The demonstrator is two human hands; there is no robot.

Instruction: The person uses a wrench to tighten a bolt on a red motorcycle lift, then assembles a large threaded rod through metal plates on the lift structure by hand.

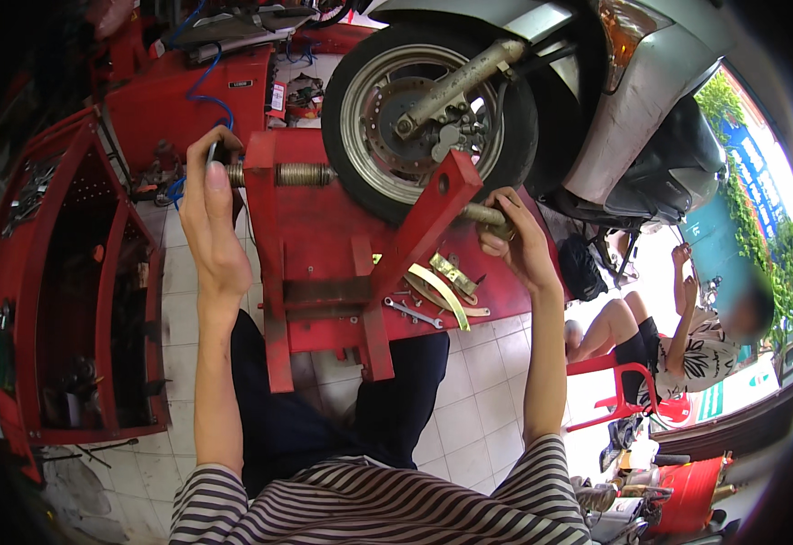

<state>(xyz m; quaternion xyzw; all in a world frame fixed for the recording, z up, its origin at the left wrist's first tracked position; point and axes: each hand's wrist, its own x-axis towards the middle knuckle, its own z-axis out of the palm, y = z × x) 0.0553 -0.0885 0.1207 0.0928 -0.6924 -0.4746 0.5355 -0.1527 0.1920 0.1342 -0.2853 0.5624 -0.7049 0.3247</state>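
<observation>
A motorcycle's front wheel [369, 173] stands between the two red uprights of a wheel clamp [274, 245] on a red lift table [324, 338]. My left hand [210, 200] closes around the outer end of the left clamp screw [301, 174], whose thread runs through the left upright toward the tyre. On the other side, my right hand [525, 241] has its fingers curled round the end of the right clamp screw [482, 214]. A combination wrench [413, 313], curved brass-coloured strips [446, 292] and small fasteners lie on the table near the right upright.
At left stands a red tool cabinet [97, 272] with open compartments. The grey motorcycle body [610, 127] rises at upper right. A person [687, 350] sits on a red chair [610, 386] to the right. A blue hose [210, 86] hangs at the back.
</observation>
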